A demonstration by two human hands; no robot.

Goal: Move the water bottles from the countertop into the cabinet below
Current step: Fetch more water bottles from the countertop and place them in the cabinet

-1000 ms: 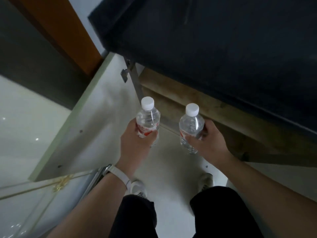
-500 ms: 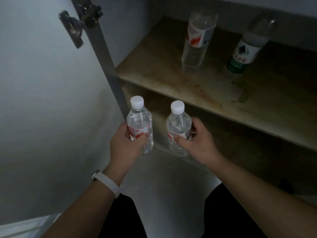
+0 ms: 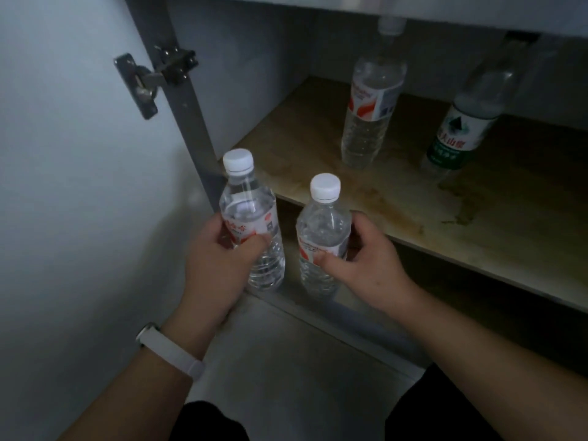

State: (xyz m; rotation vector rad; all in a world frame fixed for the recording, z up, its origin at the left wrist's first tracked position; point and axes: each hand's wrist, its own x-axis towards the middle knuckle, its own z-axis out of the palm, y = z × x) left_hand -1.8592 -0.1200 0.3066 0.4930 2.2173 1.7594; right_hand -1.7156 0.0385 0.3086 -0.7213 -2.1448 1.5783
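Head view: each hand, left hand [image 3: 219,268] and right hand [image 3: 372,268], grips a water-filled bottle, left bottle [image 3: 251,218] and right bottle [image 3: 323,230].

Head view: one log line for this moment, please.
left hand: holds bottle | right hand: holds bottle | shelf: two bottles standing

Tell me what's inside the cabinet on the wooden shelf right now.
Two bottles stand upright on the wooden shelf: a red-labelled bottle and, to its right, a green-labelled bottle. The shelf's far right end is out of frame, and the compartment below is too dark to see.
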